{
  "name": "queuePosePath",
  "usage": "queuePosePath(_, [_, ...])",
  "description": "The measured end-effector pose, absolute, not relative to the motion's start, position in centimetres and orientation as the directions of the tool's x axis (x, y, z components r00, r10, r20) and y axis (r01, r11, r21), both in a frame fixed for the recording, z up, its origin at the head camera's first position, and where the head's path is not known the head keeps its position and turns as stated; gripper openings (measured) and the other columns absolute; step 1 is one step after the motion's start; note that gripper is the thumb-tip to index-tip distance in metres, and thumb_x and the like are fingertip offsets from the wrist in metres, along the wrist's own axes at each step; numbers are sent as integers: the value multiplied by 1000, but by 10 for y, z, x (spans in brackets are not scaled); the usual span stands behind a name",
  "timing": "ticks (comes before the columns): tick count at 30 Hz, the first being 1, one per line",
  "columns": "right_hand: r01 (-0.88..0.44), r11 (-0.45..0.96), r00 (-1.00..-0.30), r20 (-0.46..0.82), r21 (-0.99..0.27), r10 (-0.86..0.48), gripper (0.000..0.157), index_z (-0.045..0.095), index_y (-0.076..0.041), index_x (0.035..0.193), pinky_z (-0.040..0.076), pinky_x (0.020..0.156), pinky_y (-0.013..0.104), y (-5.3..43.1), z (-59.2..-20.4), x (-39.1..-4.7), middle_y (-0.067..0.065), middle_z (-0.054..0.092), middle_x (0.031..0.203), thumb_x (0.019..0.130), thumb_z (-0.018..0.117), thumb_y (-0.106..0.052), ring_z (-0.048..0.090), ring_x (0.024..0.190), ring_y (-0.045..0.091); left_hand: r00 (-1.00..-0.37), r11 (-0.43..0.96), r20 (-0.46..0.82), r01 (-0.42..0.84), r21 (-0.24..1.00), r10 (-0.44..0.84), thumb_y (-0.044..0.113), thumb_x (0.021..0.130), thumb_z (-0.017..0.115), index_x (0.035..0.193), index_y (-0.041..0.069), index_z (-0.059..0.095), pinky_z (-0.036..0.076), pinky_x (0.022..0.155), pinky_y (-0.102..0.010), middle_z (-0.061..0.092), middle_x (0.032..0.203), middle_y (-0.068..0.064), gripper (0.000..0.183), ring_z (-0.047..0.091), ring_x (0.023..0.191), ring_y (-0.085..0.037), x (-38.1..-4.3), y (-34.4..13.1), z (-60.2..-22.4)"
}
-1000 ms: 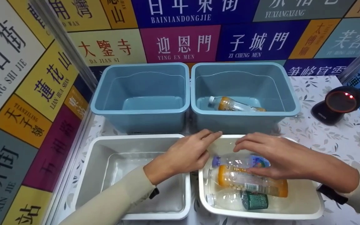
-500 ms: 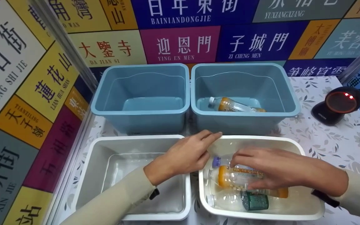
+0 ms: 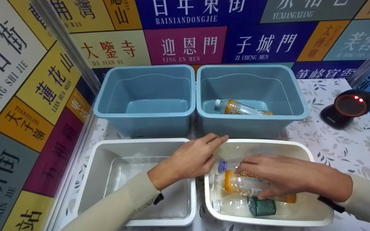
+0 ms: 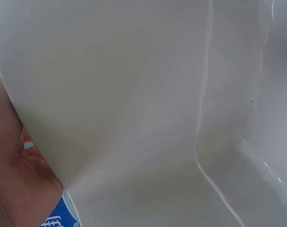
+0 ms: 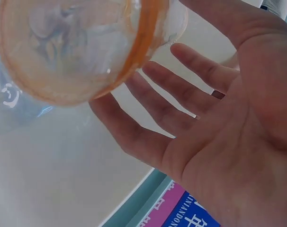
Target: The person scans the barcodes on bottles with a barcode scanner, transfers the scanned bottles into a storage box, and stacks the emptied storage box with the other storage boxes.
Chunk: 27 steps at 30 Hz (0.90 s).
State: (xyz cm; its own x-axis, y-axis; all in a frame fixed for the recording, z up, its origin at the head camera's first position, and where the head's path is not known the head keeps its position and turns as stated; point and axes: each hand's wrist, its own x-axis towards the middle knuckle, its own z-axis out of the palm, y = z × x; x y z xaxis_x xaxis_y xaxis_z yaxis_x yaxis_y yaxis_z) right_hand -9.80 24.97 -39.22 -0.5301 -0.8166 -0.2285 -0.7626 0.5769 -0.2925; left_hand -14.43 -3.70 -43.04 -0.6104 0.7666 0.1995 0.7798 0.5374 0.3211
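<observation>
In the head view my right hand (image 3: 275, 173) is over the right white bin (image 3: 307, 150). Its fingers and thumb span an orange-banded clear plastic bottle (image 3: 231, 182), fingers on the far side and thumb on the near side. The right wrist view shows the fingers curved round the bottle's base (image 5: 63, 56). Behind it lies a bottle with a purple cap (image 3: 222, 166), mostly hidden by the hand. In front is a clear bottle with a green label (image 3: 262, 206). My left hand (image 3: 191, 157) rests at the adjoining rims of the two white bins, holding nothing visible.
The left white bin (image 3: 96, 170) shows a bare floor. Behind stand two blue bins: the left one (image 3: 143, 115) shows a bare floor, the right one (image 3: 252, 117) holds an orange-banded bottle (image 3: 233, 106). A black scanner-like device (image 3: 345, 107) with red lights stands at the right.
My right hand has moved down and slightly left from above the bottles, onto the orange-banded bottle, covering most of the purple-capped one. The left hand stays still.
</observation>
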Motion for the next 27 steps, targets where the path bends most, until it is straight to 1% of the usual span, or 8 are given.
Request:
queuePosePath(3, [-720,619,-545,-297,-313,-784,77,60,-26,147,63,94,47,248,-391,-98,1,65,139,81,96,-38,66,123,22,-607,533,200,782,322,769,9,99,59,162,13,50,63,73,-33,68,142,-9,63,73,97,-17,-144,-37,-430])
queuePosePath(5, [-709,630,-549,-311,-318,-776,77,59,-26,148,63,93,46,249,-391,-97,1,65,139,81,95,-37,66,122,21,-604,530,200,784,323,772,9,99,59,162,13,50,62,72,-32,68,141,-9,63,72,96,-17,-144,-37,-430])
queuePosePath(11, [-754,575,-526,-230,-320,-818,74,58,-26,147,63,89,43,251,-392,-94,-2,67,134,83,94,-33,68,115,18,-604,534,196,785,315,772,9,100,57,162,12,51,62,74,-35,67,140,-8,62,70,95,-17,-144,-36,-429])
queuePosePath(18, [-740,589,-531,-256,-325,-808,73,57,-27,149,62,96,48,251,-391,-93,0,67,139,85,91,-28,69,122,21,-604,533,196,784,317,772,10,100,58,161,12,51,62,75,-35,68,139,-8,62,71,96,-17,-144,-36,-429])
queuePosePath(21, [-750,576,-527,-233,-324,-817,72,58,-26,148,61,98,48,252,-390,-92,1,67,140,84,91,-26,68,123,22,-605,533,195,784,319,772,10,101,58,161,12,51,63,76,-35,68,140,-8,61,71,98,-18,-144,-37,-429])
queuePosePath(27, [-761,561,-524,-201,-325,-828,70,59,-27,146,62,97,46,252,-387,-91,-1,68,139,83,91,-25,67,123,20,-608,532,194,780,331,770,10,101,58,162,13,51,63,76,-35,68,140,-8,61,71,98,-17,-145,-37,-430])
